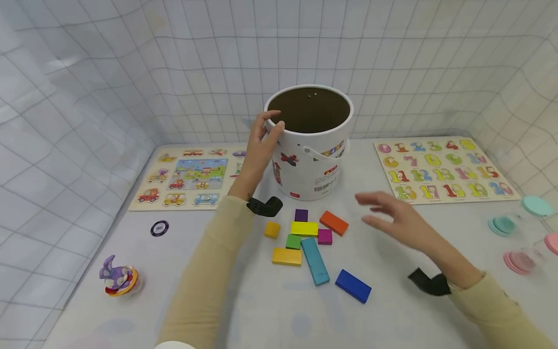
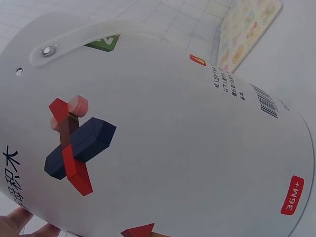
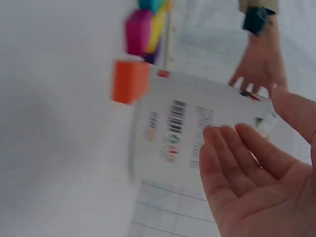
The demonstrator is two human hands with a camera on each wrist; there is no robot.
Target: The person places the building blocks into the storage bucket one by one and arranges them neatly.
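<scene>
A tall white bucket (image 1: 301,165) with printed block pictures stands upright, its dark inside facing up. My left hand (image 1: 263,143) rests at the bucket's left rim, thumb and fingertips touching it; in the left wrist view, parts of its fingers (image 2: 19,224) show beside the wall. My right hand (image 1: 401,220) hovers right of the bucket, palm showing in the right wrist view, with nothing in it. Between the hands lie wooden blocks: orange-red (image 1: 333,223), magenta (image 1: 324,236), yellow (image 1: 304,229), purple (image 1: 301,215), green (image 1: 293,241), light blue (image 1: 315,261) and dark blue (image 1: 353,286).
A vehicle puzzle board (image 1: 150,179) lies behind my left arm, a number puzzle board (image 1: 444,169) at the right back. A round chip (image 1: 159,228) and a purple toy (image 1: 117,278) sit at left. Teal (image 1: 503,225) and pink (image 1: 520,261) lidded items stand far right.
</scene>
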